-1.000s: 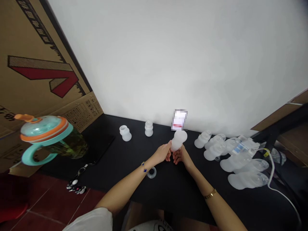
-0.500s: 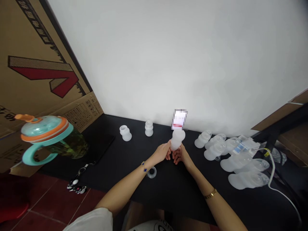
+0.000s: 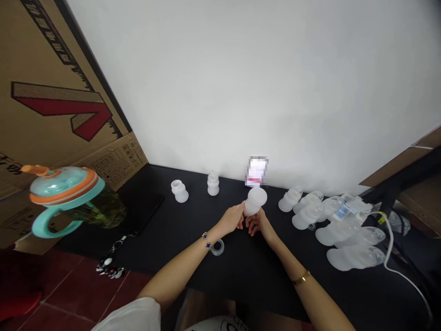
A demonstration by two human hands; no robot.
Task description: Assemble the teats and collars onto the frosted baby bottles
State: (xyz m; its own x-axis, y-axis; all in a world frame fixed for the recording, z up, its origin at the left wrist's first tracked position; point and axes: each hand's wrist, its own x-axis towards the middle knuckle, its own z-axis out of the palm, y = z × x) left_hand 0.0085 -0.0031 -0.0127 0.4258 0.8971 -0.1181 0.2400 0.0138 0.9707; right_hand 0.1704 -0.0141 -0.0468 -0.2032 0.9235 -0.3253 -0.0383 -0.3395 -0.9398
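Note:
A frosted white baby bottle (image 3: 257,198) is tilted over the table in front of me, its rounded base pointing up and away. My left hand (image 3: 234,218) is closed on its lower end from the left. My right hand (image 3: 259,222) is at the same end from the right, fingers curled in under it; the bottle's mouth is hidden between the hands. Beside my left wrist lies a clear ring-shaped part (image 3: 217,247). Farther back stand an uncapped bottle (image 3: 179,191) and a bottle with a clear cap (image 3: 213,185).
Several capped bottles (image 3: 354,258) lie at the right, by a plastic packet (image 3: 343,210) and a white cable (image 3: 390,243). A phone (image 3: 257,171) leans against the wall. At the left are a teal-handled cup (image 3: 69,197), a dark tablet-like slab (image 3: 146,209), a charm strap (image 3: 109,264) and a cardboard box (image 3: 51,101).
The bottle has tipped slightly, so its rounded base now faces more toward me and to the right. Both hands stay in nearly the same place.

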